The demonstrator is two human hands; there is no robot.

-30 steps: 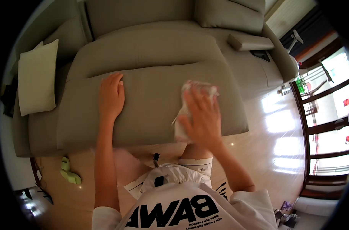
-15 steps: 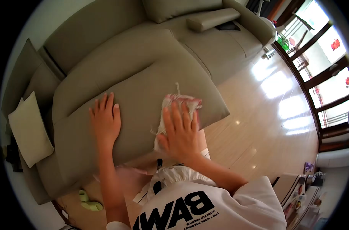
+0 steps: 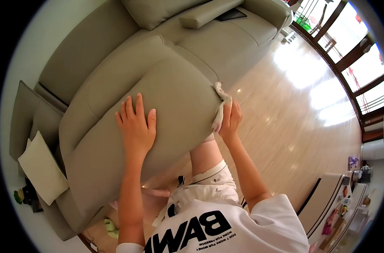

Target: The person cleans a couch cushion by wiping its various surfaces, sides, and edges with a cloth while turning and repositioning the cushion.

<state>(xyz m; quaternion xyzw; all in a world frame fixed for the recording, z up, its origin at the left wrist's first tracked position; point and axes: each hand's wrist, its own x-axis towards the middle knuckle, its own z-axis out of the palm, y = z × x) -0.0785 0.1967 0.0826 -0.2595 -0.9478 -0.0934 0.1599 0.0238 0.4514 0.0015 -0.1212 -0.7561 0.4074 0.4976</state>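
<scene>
My left hand (image 3: pixel 137 128) lies flat on the grey-brown leather sofa seat (image 3: pixel 175 101), fingers spread, holding nothing. At the right edge of that seat, my right hand (image 3: pixel 231 120) grips a whitish cleaning cloth (image 3: pixel 220 105) with a pinkish end. The cloth hangs along the side of the cushion, against the leather. Part of it is hidden behind my fingers, which point away from me.
A cream cushion (image 3: pixel 43 168) leans at the sofa's left end. A loose bolster (image 3: pixel 209 12) and a dark flat object (image 3: pixel 232 15) lie at the far end. Green slippers (image 3: pixel 111 227) are on the floor, and a low cabinet (image 3: pixel 323 200) stands at right.
My right hand has moved the cloth from the top of the seat rightward to its edge, and its fingers have closed. My left hand appears farther right in view, still flat on the seat.
</scene>
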